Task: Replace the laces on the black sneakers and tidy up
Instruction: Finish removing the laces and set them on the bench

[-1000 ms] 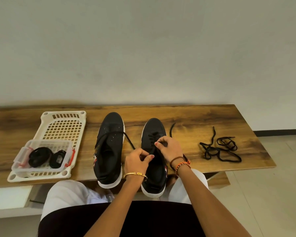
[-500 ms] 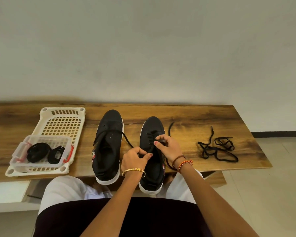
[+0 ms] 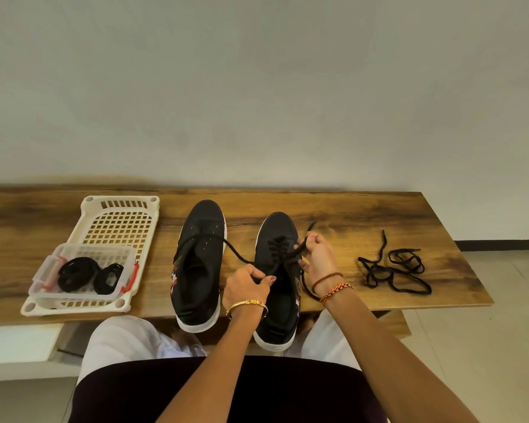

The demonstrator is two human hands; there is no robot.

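Wooden tabletop (image 3: 379,215), brown with dark grain, spanned the middle of the frame below a plain pale wall (image 3: 257,87). White perforated plastic basket (image 3: 121,222) sat at centre left on the table. Clear lidless container with red clips (image 3: 126,264) rested in the basket's near end. Tiled floor (image 3: 501,346) and dark skirting strip (image 3: 501,245) showed at lower right

2 sneakers (image 3: 199,264) on bench (image 3: 364,215); left hand (image 3: 247,285) and right hand (image 3: 318,257) pinching lace (image 3: 290,256) over right sneaker (image 3: 280,236). Loose laces (image 3: 393,271) right; basket (image 3: 121,221) left.
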